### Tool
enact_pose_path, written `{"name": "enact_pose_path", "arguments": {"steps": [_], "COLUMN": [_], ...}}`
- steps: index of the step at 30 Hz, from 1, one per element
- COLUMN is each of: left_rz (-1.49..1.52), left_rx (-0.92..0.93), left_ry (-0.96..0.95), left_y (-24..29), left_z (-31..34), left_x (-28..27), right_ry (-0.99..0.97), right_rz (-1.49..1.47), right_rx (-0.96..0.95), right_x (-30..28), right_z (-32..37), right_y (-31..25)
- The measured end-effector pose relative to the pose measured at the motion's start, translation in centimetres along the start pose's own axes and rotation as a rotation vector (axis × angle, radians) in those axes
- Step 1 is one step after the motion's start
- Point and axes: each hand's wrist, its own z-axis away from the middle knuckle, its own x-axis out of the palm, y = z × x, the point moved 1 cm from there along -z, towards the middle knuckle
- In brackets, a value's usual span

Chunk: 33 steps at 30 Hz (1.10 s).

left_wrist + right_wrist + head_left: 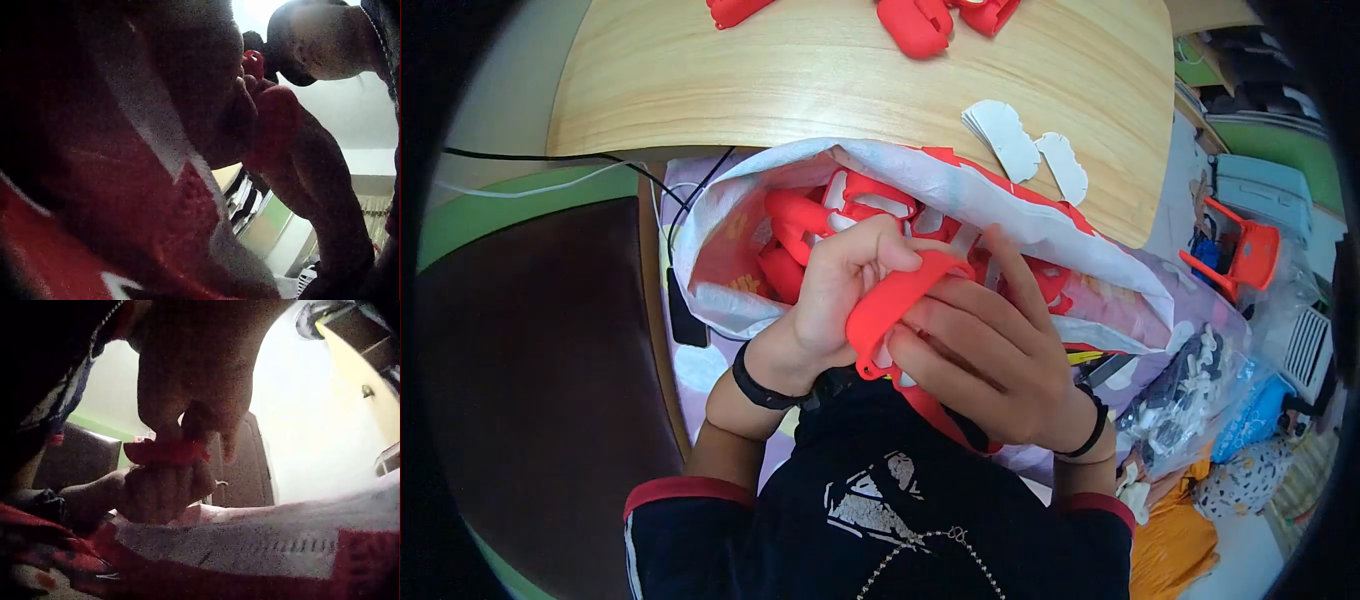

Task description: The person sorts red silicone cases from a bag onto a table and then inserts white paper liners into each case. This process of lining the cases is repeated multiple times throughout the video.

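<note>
Both hands meet over an open bag on the person's lap side of the table. The left hand [830, 290] grips a red silicone case [895, 300], its thumb laid over the upper edge. From the other side, the right hand [1000, 350] holds the same case with thumb and fingers, index finger stretched out. A bit of white shows at the case's lower edge. In the right wrist view, the red case [165, 452] is between the right hand [194, 381] above and the left hand [162, 490] below. The left wrist view is dark.
The white-lined bag [770, 155] contains several red cases [795, 215] with white inserts. More red cases [915, 25] lie at the table's far edge. On the wooden table [800, 90], a stack of white cards [1003, 138] sits beside another card [1063, 165]. A brown chair [550, 370] stands left.
</note>
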Motion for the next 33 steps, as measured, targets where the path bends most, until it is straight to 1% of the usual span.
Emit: {"name": "enact_pose_path", "arguments": {"steps": [2, 3, 5, 6, 9, 12, 13, 18, 19, 22, 24, 25, 26, 28, 30, 32, 33], "left_rz": [-0.187, -0.278, -0.437, -0.505, -0.673, -0.905, -0.999, -0.966, -0.955, -1.002, -1.072, -1.106, -1.231, -1.453, -1.400, -1.216, -1.288], "left_rx": [0.092, 0.136, 0.240, 0.280, 0.387, 0.466, 0.455, 0.473, 0.479, 0.473, 0.495, 0.491, 0.511, 0.550, 0.541, 0.540, 0.656], "left_ry": [0.128, 0.179, 0.216, 0.223, 0.207, 0.183, 0.149, 0.198, 0.211, 0.132, 0.180, 0.181, 0.232, 0.259, 0.329, 0.435, 0.385], "left_y": [0.5, 0.7, 1.2, 1.2, 1.4, 1.4, 1.6, 1.3, 1.3, 1.6, 1.6, 1.4, 1.3, 1.0, 0.4, -0.5, -0.4], "left_z": [0.9, 1.2, 1.9, 2.2, 2.5, 2.5, 2.7, 2.5, 2.4, 2.6, 2.7, 2.5, 2.5, 2.6, 2.3, 1.4, 1.0], "left_x": [0.9, 1.3, 1.6, 1.7, 1.9, 2.4, 1.8, 2.0, 2.1, 1.2, 1.4, 1.6, 1.7, 1.4, 1.1, 1.4, 1.6], "right_ry": [-0.017, 0.041, 0.287, 0.476, 0.335, 0.217, 0.222, 0.249, 0.264, 0.322, 0.386, 0.432, 0.488, 0.621, 0.840, 0.630, 0.542], "right_rz": [-0.109, -0.125, -0.098, -0.049, 0.100, 0.156, 0.155, 0.101, 0.072, -0.001, -0.027, -0.031, -0.007, 0.159, 0.255, 0.313, 0.328], "right_rx": [0.005, 0.024, 0.275, 0.508, 0.572, 0.649, 0.663, 0.689, 0.696, 0.728, 0.770, 0.733, 0.709, 0.531, 0.282, 0.124, 0.051], "right_x": [-0.6, -1.4, -2.4, -2.3, -0.6, 1.6, 1.8, 1.8, 1.7, 1.3, 1.1, 1.3, 1.2, 0.8, -0.5, -1.1, -1.1], "right_z": [-0.2, -0.5, -0.9, -0.7, -1.1, -1.0, -0.9, -0.6, -0.7, -0.7, -0.6, -0.3, 0.0, 0.3, 0.5, 1.9, 2.3], "right_y": [1.1, 1.7, 3.3, 4.2, 8.6, 10.8, 11.0, 11.6, 11.6, 11.4, 11.1, 11.1, 11.0, 9.9, 7.3, 3.7, 1.8]}}
